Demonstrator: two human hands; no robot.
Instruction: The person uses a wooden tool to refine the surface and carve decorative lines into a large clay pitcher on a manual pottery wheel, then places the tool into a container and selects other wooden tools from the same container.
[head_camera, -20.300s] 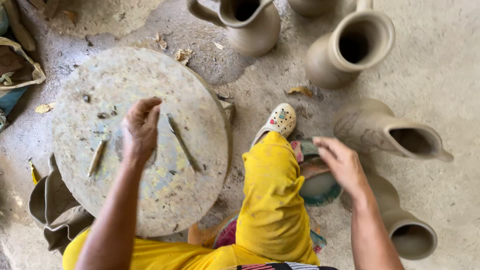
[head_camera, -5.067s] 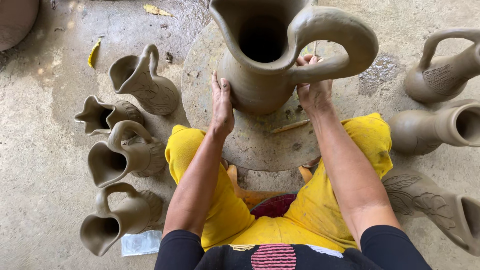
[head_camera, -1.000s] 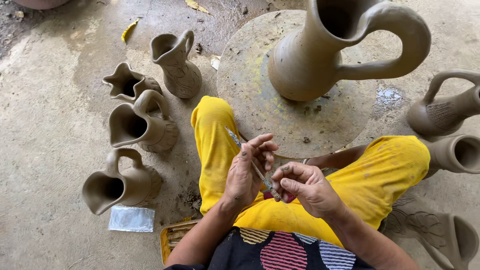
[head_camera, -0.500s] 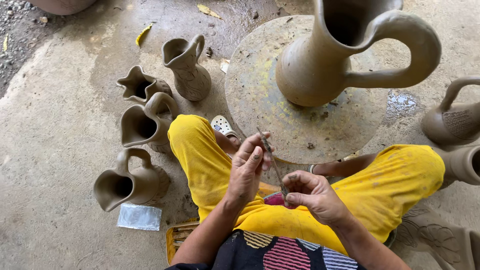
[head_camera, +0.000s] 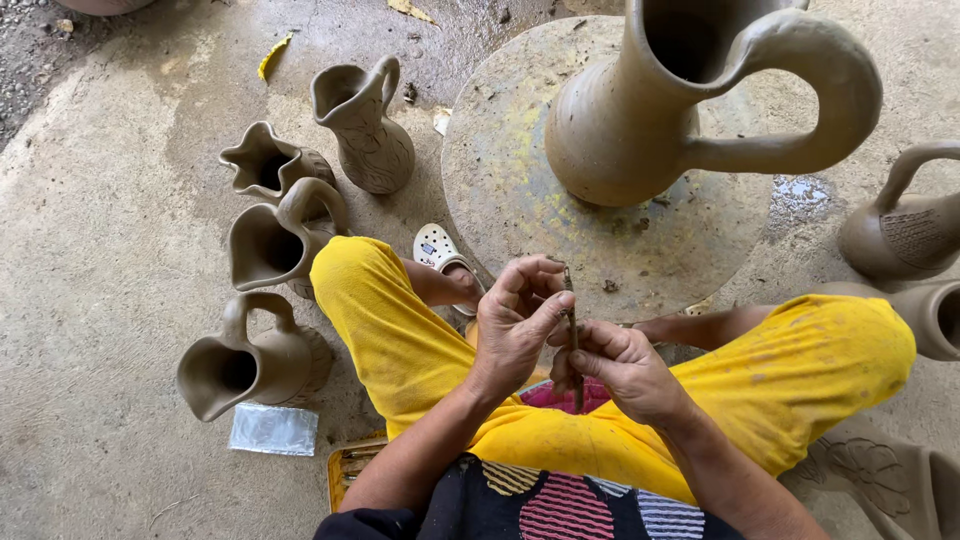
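I sit cross-legged in yellow trousers in front of a round turntable (head_camera: 520, 190). On it stands a large unfired clay jug (head_camera: 640, 110) with a thick looped handle. Both my hands are together over my lap, below the turntable's near edge. My right hand (head_camera: 620, 370) grips the lower end of a thin stick-like tool (head_camera: 572, 320), held upright. My left hand (head_camera: 515, 320) pinches the tool's upper part between thumb and fingers. A pink object shows under my hands.
Several smaller clay jugs (head_camera: 365, 125) (head_camera: 275, 240) (head_camera: 245, 355) stand on the concrete floor at my left, one with a star-shaped mouth (head_camera: 265, 165). More jugs (head_camera: 905, 225) are at the right edge. A silvery packet (head_camera: 272, 430) lies by my left knee.
Twenty seconds ago the turntable was bare; five seconds ago both hands held the big jug on it. In the last second the hands stayed together on the tool while my view shifted.
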